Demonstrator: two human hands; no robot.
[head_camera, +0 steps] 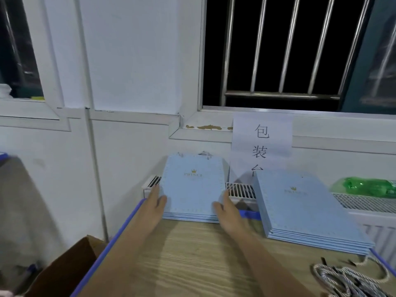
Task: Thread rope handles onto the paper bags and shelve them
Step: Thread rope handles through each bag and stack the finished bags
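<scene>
From your head view, the stack of blue paper bags (190, 187) lies at the far edge of the table (192, 254), partly on the white rack (240, 189). Your left hand (156, 200) and right hand (225, 207) press its two sides with straight fingers, gripping nothing. Push evenly from both sides so the edges line up. The rope handles (347, 279) wait at the near right corner.

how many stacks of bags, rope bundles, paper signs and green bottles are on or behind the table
Stacks of flat light-blue paper bags: 2
Bundles of grey-white twisted rope handles: 1
White paper signs with black characters: 1
Green plastic bottles: 1
Total: 5
</scene>
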